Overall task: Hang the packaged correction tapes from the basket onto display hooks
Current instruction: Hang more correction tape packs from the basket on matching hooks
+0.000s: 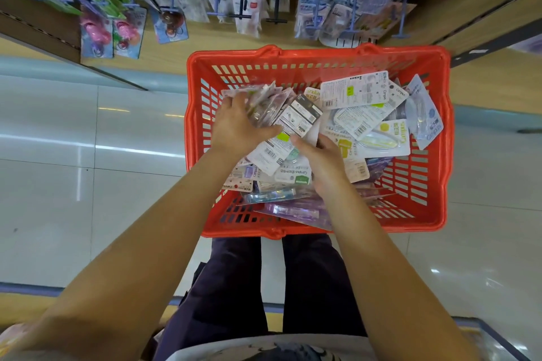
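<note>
Standing over the red basket (318, 53) on the glossy tiled floor (88, 184), you work both hands through a heap of tapes (366, 123). Your right hand (321, 161) rests among the packs, thumb extended, its fingers buried in the pile – you cannot tell what, if anything, they pinch. Your left hand (237, 123) grips a fanned stack (264, 99), fingers curled round it. That bundle is the likely trouble: slick packs held loosely could slide out and scatter back, and their hang-holes may not line up for the hooks (243, 16). Beyond the basket, a wood-toned shelf wall (425, 29) carries blue pegs – most already crowded with carded goods.
</note>
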### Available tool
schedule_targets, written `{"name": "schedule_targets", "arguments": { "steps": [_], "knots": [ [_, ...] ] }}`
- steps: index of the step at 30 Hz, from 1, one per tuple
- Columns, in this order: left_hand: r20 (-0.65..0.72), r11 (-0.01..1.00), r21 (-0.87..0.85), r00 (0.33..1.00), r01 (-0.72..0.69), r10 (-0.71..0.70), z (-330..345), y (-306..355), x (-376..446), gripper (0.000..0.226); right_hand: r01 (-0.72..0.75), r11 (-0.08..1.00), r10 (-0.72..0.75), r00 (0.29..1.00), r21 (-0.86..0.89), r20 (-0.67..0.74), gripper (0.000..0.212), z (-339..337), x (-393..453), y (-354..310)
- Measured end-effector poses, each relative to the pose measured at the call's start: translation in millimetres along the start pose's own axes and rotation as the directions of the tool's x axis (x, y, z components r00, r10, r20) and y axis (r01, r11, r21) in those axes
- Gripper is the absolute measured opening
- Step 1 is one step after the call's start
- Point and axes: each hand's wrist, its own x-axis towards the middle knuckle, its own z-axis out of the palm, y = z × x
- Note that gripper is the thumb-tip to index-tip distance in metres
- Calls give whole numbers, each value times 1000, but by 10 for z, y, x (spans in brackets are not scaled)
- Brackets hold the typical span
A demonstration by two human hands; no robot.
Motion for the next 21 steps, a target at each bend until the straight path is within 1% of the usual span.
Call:
{"name": "schedule_targets", "arguments": {
  "steps": [1,3,5,7,9,11,14,16,18,20,21],
  "knots": [
    [12,1000,-25,1000,4,-3,2,23,1,105,-2,1000,2,1000,25,9,41,-13,14,10],
    [14,996,-87,1000,-10,11,31,57,-57,109,7,1000,-7,1000,25,24,46,-12,24,20],
    [15,991,-132,999,-33,36,100,73,-131,107,10,1000,-11,999,18,53,51,21,13,1],
    [30,990,-124,997,-62,66,148,93,-196,106,-18,999,14,995,37,101,57,42,2,-17],
    [-14,988,-129,997,-83,82,170,97,-259,107,-40,999,37,993,21,113,58,47,-7,-22],
    [-75,984,-144,993,-103,93,181,84,-325,104,-43,998,46,996,-35,72,51,47,-39,-45],
    [-24,989,-145,999,-39,36,175,70,-401,87,4,993,-5,1000,-116,-13,26,28,-121,-80],
    [-25,985,-166,999,-36,32,168,42,-426,80,53,989,-59,998,-136,-38,13,1,-195,-100],
    [-12,980,-196,999,-35,33,154,22,-455,79,79,989,-85,996,-127,-40,9,-42,-233,-96],
    [24,973,-231,999,-17,23,142,6,-457,79,57,992,-58,998,-117,-8,8,-57,-252,-114],
    [42,969,-249,999,-3,14,146,-3,-444,78,33,994,-30,999,-105,30,10,-56,-247,-128]
  ]
}}
